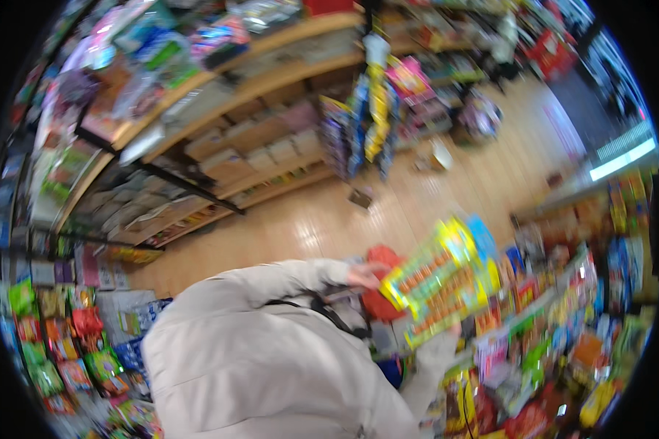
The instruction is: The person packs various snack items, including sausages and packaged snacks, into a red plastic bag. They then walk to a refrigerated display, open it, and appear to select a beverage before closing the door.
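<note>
A yellow display box or tray (444, 274) with a blue end and rows of small packed items is tilted in front of me. Its print is blurred. My left hand (367, 275) grips its near upper corner, with the light puffer sleeve stretched behind. At the lower edge, my right hand (453, 330) is mostly hidden and seems to support the box from that side. Just past my left hand is a rounded red object (381, 299), partly covered by the box.
Shelves packed with bagged and boxed goods (538, 340) run along the right. Wooden-edged shelving (242, 131) stands across the aisle. Colourful snack packets (60, 340) hang or stand at lower left. On the wood-look floor (285, 230) lie a small dark box (361, 197) and a white tub (441, 155).
</note>
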The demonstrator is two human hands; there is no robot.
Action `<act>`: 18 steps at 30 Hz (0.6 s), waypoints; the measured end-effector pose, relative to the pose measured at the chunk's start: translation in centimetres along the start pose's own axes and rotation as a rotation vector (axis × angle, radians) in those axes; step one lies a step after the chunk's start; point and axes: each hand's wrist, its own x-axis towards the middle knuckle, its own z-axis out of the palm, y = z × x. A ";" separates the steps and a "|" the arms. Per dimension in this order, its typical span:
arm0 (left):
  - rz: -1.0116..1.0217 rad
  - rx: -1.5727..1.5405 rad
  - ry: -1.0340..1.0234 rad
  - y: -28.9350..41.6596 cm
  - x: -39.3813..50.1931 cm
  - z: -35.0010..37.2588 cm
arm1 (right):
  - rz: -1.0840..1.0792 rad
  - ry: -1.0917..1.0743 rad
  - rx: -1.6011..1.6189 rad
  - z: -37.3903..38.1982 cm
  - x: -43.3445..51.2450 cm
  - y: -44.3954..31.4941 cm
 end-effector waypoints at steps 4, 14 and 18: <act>0.090 -0.145 0.172 5.0 -1.8 3.0 | -0.070 -0.183 -0.198 1.3 5.3 -1.5; 0.132 -0.194 0.592 7.3 -13.7 3.0 | 0.182 -0.332 -0.052 13.4 6.2 4.6; 0.236 -0.240 0.615 8.4 -21.3 0.4 | 0.146 -0.368 -0.134 18.4 6.5 10.1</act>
